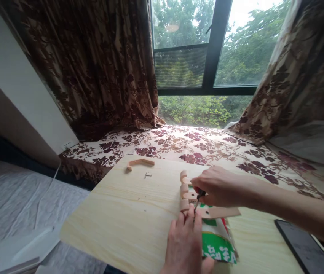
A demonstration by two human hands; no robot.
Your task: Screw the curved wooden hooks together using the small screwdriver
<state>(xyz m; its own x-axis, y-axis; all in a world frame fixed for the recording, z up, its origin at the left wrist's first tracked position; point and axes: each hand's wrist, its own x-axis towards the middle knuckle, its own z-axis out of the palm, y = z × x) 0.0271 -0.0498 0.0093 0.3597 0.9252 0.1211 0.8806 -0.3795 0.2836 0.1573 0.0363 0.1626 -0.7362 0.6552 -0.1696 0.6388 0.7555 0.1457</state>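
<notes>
While the right hand (216,186) is closing around a dark-handled tool (200,195) right of centre, the left hand (185,239) is pressing its fingertips by the tool's tip; whether they are gripping anything, I cannot tell. Curved wooden pieces (184,190) are lying beneath, partly over a green-and-white packet (217,241) toward the lower right.

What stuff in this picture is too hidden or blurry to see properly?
All in the head view:
- Tool: its handle is mostly hidden by the right hand; its tip is blurred near the left fingers.
- Left hand: its palm faces away, and the bottom edge cuts off the wrist.
- Packet: partly covered by wooden pieces; its writing is blurred.
- Metal bits: too small to tell what they are.
- Dark flat thing: cut off by the bottom edge.
</notes>
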